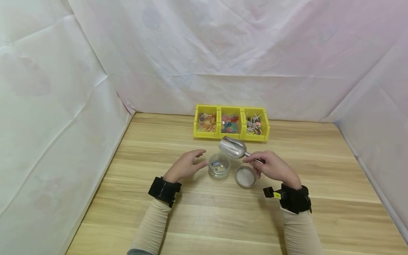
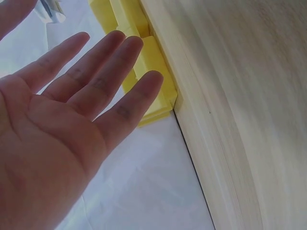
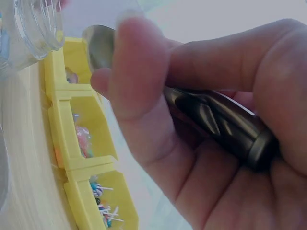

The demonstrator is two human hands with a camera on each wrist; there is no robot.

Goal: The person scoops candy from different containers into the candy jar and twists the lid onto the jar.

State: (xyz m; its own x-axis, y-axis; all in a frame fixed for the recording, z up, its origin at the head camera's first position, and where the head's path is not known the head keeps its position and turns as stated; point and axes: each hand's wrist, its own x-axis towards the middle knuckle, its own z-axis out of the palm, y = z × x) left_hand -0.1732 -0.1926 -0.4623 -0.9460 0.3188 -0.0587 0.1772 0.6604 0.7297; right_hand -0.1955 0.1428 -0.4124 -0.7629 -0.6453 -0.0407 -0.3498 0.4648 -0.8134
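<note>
Right hand (image 1: 271,165) grips a scoop (image 1: 235,148), apparently for filling. Left hand (image 1: 185,165), fingers spread near the jar (image 1: 219,173), should steady it.

Bare left hand (image 2: 57,129), palm on show, fingers pretty much straight and a bit spread

Fingertips (image 2: 152,80) overlap some boxy yellow plastic bins (image 2: 158,64) beside a pale wood-grain tabletop (image 2: 240,105). There's whitish fabric (image 2: 144,167) too, plus a shiny silvery bit (image 2: 53,14) up top, too cut off to make out.

The scoop (image 1: 235,149) is silver, its handle (image 3: 218,122) black, the bins (image 1: 219,122) yellow.
</note>
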